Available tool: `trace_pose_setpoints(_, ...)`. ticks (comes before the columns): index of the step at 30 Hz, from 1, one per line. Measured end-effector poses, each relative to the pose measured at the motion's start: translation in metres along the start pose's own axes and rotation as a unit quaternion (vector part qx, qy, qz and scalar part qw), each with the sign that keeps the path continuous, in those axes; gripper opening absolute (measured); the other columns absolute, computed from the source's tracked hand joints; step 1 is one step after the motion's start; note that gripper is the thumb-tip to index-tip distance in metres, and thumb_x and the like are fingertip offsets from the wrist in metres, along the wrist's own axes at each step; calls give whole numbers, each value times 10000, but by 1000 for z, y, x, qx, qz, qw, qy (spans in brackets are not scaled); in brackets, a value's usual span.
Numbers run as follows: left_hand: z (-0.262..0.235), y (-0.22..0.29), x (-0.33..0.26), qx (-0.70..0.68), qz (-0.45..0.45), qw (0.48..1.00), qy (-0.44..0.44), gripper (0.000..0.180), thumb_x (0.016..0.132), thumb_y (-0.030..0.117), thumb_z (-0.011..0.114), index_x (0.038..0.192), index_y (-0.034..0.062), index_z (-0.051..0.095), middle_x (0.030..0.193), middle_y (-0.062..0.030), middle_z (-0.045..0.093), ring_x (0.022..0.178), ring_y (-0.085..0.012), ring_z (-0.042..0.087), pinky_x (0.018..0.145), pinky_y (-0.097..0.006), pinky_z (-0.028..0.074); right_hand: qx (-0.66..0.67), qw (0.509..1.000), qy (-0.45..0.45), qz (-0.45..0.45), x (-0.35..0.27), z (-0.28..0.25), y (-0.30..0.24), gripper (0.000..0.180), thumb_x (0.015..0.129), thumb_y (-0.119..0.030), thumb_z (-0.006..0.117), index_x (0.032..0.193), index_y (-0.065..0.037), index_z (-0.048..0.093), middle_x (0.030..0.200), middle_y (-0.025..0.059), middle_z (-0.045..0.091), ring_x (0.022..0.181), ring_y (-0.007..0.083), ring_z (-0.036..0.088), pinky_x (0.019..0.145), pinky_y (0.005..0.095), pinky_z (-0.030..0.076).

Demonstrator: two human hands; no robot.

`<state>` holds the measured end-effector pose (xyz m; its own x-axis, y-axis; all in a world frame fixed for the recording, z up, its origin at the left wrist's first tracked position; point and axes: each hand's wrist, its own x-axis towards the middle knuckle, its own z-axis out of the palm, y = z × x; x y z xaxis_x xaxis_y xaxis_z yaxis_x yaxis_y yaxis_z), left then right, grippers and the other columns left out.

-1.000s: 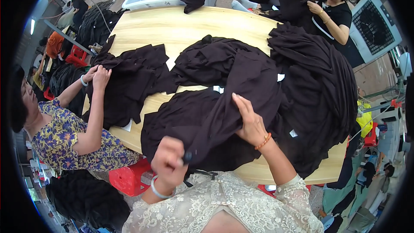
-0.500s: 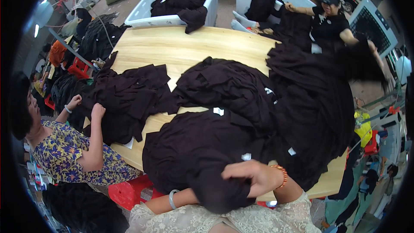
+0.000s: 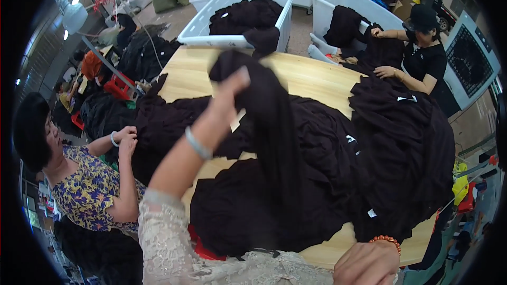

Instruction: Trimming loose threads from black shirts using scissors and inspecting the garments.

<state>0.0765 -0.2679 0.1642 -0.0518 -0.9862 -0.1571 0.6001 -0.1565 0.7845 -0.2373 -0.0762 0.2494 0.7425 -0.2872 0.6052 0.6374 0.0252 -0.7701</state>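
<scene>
My left hand, with a pale bangle on the wrist, is raised over the table and closed on a dark garment. Its upper part is blurred, and the cloth hangs down onto the dark garments spread before me. At the lower right, my right hand, below an orange bead bracelet, is curled closed near the table's front edge. Its fingertips are hidden, so what it holds, if anything, does not show. Beside it lies a long heap of dark garments with small white labels.
A pale wooden table carries the garments. White bins with dark cloth stand beyond it. On the left, a person in a flowered top handles dark cloth; at the far right, a person in black does too. A red stool stands below.
My left hand has risen from the near edge, lifting the dark garment up and forward. My right hand has moved right and down, away from that garment. The person in black has lowered an arm.
</scene>
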Motion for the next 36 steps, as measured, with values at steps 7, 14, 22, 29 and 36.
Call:
trace_pose_setpoints(7, 31, 14, 91, 224, 422, 877, -49, 611, 885, 141, 639, 1393, 20, 321, 1105, -62, 556, 958, -175, 576, 832, -278, 490, 32, 995, 5, -90, 9, -13, 21, 237, 958, -171, 549, 838, 24, 612, 805, 174, 609, 577, 267, 595, 459, 332, 436)
trace_pose_setpoints(14, -120, -176, 35, 729, 145, 668, -29, 574, 721, 181, 757, 1228, 31, 533, 1276, -190, 495, 1204, -357, 464, 983, -433, 416, 27, 995, 22, -91, 12, -37, 37, 159, 883, -33, 566, 740, 36, 578, 732, 146, 582, 550, 237, 579, 441, 321, 419)
trace_pose_setpoints(22, -152, -212, 38, 757, 177, 629, 1, 571, 691, 115, 746, 1223, 56, 547, 1163, -148, 523, 1220, -354, 448, 1042, -450, 338, 40, 984, 165, -56, 27, -53, 56, 203, 857, -21, 639, 668, -25, 566, 639, 124, 604, 483, 189, 562, 406, 288, 396)
trace_pose_setpoints(29, -141, -194, 32, 757, 167, 630, -38, 392, 663, 194, 787, 1009, 81, 639, 900, -91, 589, 986, -295, 531, 1000, -443, 340, -13, 997, 67, -42, 20, -79, 73, 200, 935, -242, 617, 859, -77, 700, 730, 109, 658, 562, 246, 634, 471, 281, 465)
trace_pose_setpoints(36, -85, -145, -62, 621, 163, 746, -178, 237, 792, 212, 720, 805, 20, 582, 722, -162, 572, 695, -364, 575, 617, -422, 456, -680, 471, 382, 411, -81, -150, 201, 819, 712, -173, 789, 1412, -80, 373, 1378, 194, 391, 1211, 393, 414, 996, 467, 352)
